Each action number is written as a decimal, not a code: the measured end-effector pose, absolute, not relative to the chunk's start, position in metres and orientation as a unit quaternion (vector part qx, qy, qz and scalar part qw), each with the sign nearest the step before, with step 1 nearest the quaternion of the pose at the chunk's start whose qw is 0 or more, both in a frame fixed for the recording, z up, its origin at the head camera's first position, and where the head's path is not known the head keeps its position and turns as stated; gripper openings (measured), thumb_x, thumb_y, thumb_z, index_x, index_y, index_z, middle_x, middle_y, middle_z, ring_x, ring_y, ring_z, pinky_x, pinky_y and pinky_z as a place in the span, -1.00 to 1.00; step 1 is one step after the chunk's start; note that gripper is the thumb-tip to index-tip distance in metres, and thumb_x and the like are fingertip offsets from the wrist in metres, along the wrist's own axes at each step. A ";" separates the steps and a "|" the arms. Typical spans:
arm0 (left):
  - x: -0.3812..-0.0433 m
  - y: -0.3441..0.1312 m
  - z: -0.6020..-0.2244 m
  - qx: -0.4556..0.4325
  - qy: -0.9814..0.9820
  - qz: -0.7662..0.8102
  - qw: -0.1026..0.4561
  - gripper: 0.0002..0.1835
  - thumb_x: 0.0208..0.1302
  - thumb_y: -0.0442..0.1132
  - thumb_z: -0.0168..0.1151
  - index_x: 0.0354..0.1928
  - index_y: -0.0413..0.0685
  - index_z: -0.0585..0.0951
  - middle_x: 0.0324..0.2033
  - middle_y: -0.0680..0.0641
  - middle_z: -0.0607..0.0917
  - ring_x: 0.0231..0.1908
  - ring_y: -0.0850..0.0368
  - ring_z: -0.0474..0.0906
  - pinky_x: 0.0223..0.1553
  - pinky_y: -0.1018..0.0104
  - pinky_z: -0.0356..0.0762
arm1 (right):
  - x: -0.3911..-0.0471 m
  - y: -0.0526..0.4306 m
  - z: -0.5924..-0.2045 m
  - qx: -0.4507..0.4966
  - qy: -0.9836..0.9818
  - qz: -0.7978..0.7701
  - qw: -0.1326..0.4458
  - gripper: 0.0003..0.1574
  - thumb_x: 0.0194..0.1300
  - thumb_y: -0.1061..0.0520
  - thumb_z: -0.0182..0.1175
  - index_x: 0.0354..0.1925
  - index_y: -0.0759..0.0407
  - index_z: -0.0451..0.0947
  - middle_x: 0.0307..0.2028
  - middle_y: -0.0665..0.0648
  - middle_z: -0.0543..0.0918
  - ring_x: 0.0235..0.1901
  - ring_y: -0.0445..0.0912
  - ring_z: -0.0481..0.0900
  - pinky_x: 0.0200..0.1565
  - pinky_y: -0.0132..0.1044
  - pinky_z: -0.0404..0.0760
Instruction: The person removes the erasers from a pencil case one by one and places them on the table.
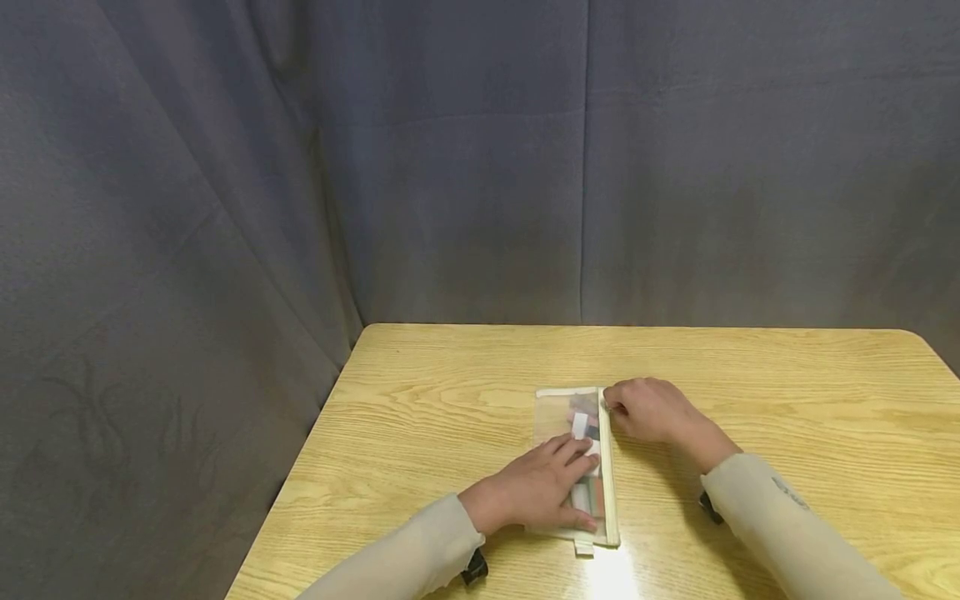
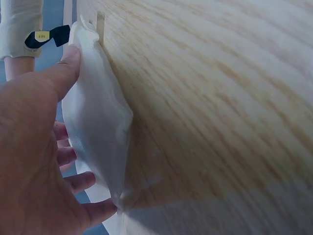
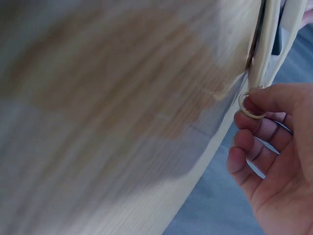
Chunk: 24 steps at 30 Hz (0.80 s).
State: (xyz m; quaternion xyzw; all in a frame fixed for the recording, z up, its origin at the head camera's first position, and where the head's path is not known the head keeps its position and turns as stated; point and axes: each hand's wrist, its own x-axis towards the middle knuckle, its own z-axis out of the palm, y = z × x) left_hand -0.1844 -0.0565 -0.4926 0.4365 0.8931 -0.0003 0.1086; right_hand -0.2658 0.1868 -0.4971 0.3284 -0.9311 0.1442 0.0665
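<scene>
A translucent zip pouch (image 1: 551,417) with a cream zipper strip (image 1: 608,475) along its right side lies on the table. Through its mesh show several small block-like pieces, white, dark, green and orange-brown. My left hand (image 1: 543,487) rests on the pouch with fingers spread; in the left wrist view the pouch (image 2: 98,112) bulges beneath the thumb and fingertips. At the far end of the zipper, my right hand (image 1: 654,408) pinches a small ring pull (image 3: 252,116) between thumb and forefinger, the other fingers loosely bent.
The light wood table (image 1: 435,367) has rounded far corners. Behind it hangs a dark grey curtain (image 1: 465,183), which also runs down the left side. A small fabric tab (image 1: 583,548) sticks out from the pouch's near edge.
</scene>
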 end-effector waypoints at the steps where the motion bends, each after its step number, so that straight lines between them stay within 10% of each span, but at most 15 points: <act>1: -0.184 -0.056 -0.492 0.436 0.893 0.000 0.110 -0.06 0.30 0.50 -0.14 0.58 0.16 0.11 0.56 -0.01 0.08 0.54 -0.02 0.01 0.49 0.16 0.13 | -0.268 0.187 -0.497 0.327 -0.931 0.145 0.066 -0.51 0.22 0.33 0.24 -0.62 -0.08 0.24 -0.65 -0.14 0.25 -0.63 -0.25 0.16 -0.56 -0.37 0.17; 24: -0.183 -0.057 -0.491 0.434 0.895 -0.013 0.107 -0.06 0.30 0.51 -0.14 0.58 0.16 0.10 0.57 0.00 0.08 0.54 0.02 0.02 0.50 0.19 0.07 | -0.295 0.190 -0.497 0.299 -0.941 0.153 0.050 -0.53 0.21 0.34 0.21 -0.63 -0.06 0.27 -0.67 -0.11 0.24 -0.63 -0.21 0.18 -0.56 -0.33 0.13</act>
